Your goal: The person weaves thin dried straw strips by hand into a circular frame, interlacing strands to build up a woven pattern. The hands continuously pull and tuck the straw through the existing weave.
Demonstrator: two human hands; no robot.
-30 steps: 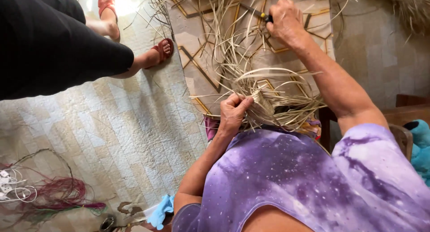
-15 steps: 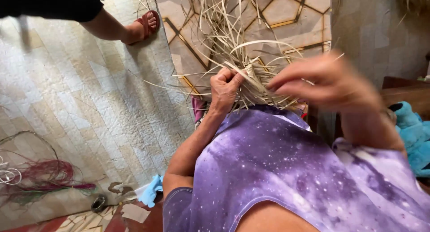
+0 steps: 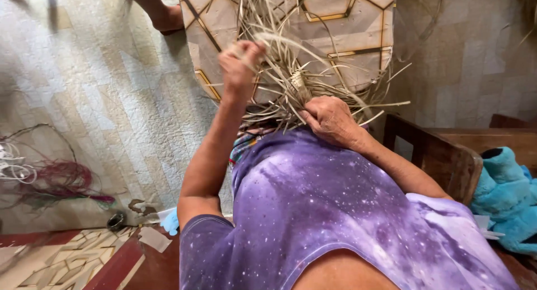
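Observation:
A bundle of pale dried straw strands [image 3: 291, 60] fans out over my lap, with a small woven core [image 3: 300, 86] at its middle. My left hand [image 3: 240, 63] is raised above the bundle, its fingers closed on one long strand that arcs back towards the core. Just below the core, my right hand [image 3: 331, 119] is pinching the woven part against my purple shirt [image 3: 313, 211]. The fingertips of both hands are partly hidden by straw.
A beige board with a hexagon pattern [image 3: 341, 27] lies under the straw. Another person's bare foot [image 3: 166, 19] stands at the top left on a quilted mat [image 3: 95, 100]. Red and white cords [image 3: 53, 178] lie at left. A wooden chair [image 3: 442, 156] and blue plush toy [image 3: 503, 195] are at right.
My right hand came back from a far reach to the woven core. My left hand left the core and rose, drawing a strand up. The other person's foot shifted.

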